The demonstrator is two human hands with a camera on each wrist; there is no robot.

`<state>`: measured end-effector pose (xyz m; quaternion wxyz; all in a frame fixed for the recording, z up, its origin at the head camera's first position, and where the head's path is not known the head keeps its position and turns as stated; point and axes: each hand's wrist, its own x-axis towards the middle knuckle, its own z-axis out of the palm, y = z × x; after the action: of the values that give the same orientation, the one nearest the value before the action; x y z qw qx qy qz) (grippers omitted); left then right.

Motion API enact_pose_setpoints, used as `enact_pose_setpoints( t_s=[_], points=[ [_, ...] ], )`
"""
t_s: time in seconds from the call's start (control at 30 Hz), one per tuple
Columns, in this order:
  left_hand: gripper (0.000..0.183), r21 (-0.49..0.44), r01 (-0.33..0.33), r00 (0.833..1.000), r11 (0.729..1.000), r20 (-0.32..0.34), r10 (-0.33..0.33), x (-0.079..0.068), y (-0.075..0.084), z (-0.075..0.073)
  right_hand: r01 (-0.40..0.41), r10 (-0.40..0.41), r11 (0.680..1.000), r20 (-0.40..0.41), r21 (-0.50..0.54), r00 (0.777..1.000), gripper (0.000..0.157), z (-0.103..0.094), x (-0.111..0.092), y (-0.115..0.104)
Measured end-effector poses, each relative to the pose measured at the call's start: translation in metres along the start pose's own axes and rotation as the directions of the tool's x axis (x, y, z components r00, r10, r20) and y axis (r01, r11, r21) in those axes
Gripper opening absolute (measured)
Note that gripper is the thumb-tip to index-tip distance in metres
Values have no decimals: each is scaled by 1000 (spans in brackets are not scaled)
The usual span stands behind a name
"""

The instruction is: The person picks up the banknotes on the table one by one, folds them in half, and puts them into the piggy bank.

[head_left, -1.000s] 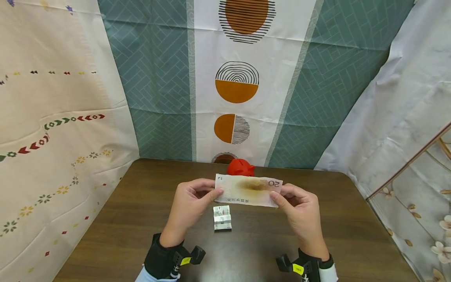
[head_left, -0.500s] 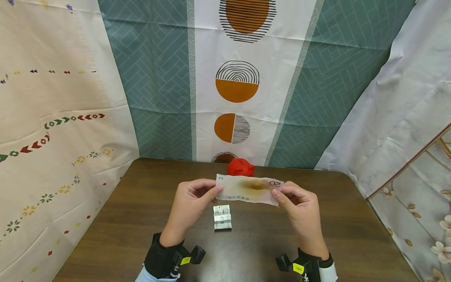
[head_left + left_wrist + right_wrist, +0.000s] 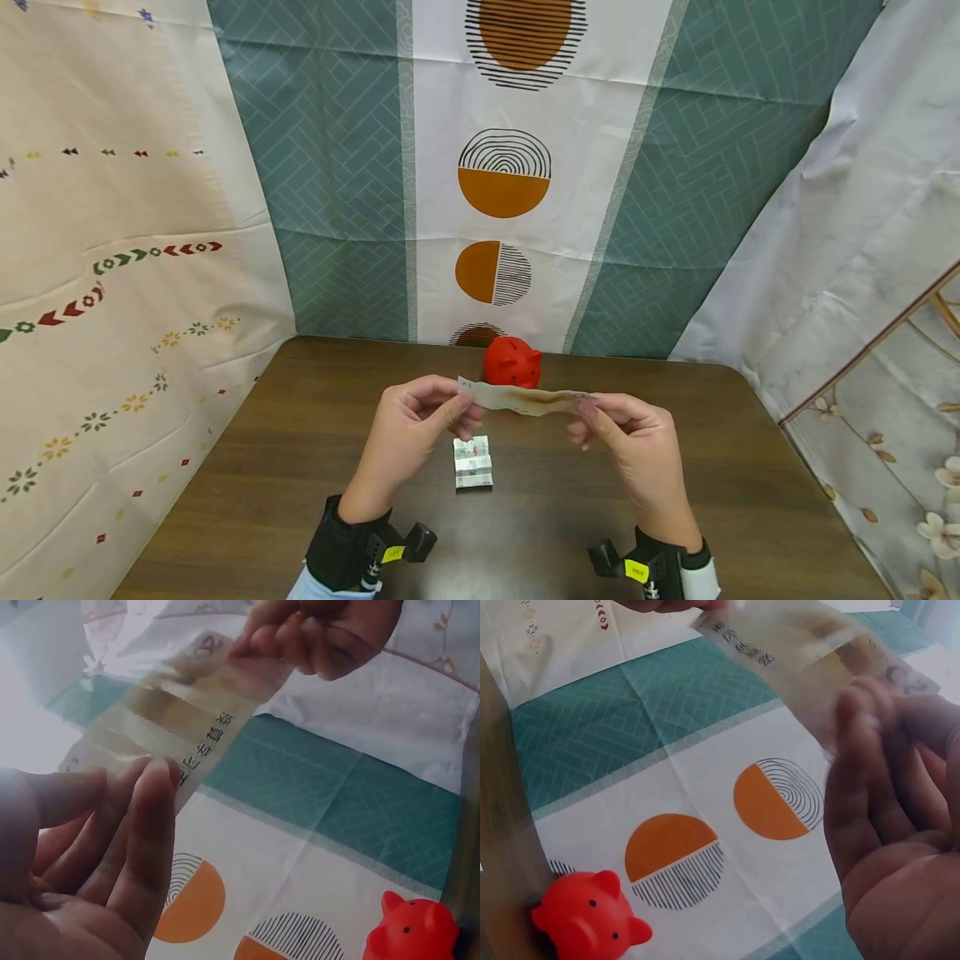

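Note:
A pale banknote (image 3: 528, 402) with a brownish middle is stretched between the two hands above the table, seen nearly edge-on in the head view. My left hand (image 3: 420, 429) pinches its left end between thumb and fingers. At the other end my right hand (image 3: 630, 442) pinches it the same way. Printed characters show along one edge of the banknote (image 3: 180, 712) in the left wrist view. Below it, on the table, lies a small creased greenish banknote (image 3: 472, 462). A red piggy bank (image 3: 512, 363) stands just behind the held note.
The brown wooden table (image 3: 300, 467) reaches back to a hanging cloth (image 3: 345, 208) in green and white with orange circles. Patterned cloths hang at the left side (image 3: 135, 292) and the right side (image 3: 840, 275).
The held banknote has tipped from facing the head camera to nearly edge-on, uncovering more of the piggy bank. Both hands keep their pinch and have turned slightly.

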<state>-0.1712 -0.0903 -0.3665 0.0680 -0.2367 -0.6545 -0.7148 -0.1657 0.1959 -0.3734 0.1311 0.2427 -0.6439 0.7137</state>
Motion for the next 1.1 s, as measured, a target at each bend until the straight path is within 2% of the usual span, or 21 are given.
enact_pose_setpoints(
  t_s=[0.07,0.17,0.3,0.37,0.43,0.53,0.6,0.67,0.87,0.93,1.1],
  points=[
    [13,-10,-4,1000,1000,21,4,0,0,0,23,-24,999,30,24,999,17,0,0,0],
    [16,20,-29,999,999,38,28,0,0,-1,91,-100,991,80,100,992,22,-1,0,-1],
    [19,102,-79,997,992,11,78,0,-1,1,120,-128,986,67,116,989,34,0,0,-3],
    [14,135,-86,996,987,-17,89,-1,-1,2,92,-93,994,14,61,996,35,2,-1,-5],
    [7,160,-79,995,984,-43,87,-2,-1,3,46,-48,998,-56,-38,997,29,3,-2,-7],
    [9,171,-69,995,983,-66,81,-4,1,4,-41,19,987,-140,-154,990,15,4,-3,-9],
    [12,179,-69,994,981,-74,84,-5,2,4,-80,45,976,-170,-203,984,11,4,-3,-9],
    [16,198,-78,992,977,-81,96,-5,2,4,-90,52,972,-177,-216,983,16,4,-2,-9],
    [37,236,-66,987,969,-128,99,-3,1,5,-48,17,980,-156,-193,988,47,5,-1,-8],
    [34,248,-33,984,968,-160,75,-3,1,5,-51,19,979,-166,-196,986,46,6,-1,-9],
    [15,270,18,978,963,-203,39,-2,2,5,-89,42,973,-217,-212,975,29,8,-1,-9]
  ],
)
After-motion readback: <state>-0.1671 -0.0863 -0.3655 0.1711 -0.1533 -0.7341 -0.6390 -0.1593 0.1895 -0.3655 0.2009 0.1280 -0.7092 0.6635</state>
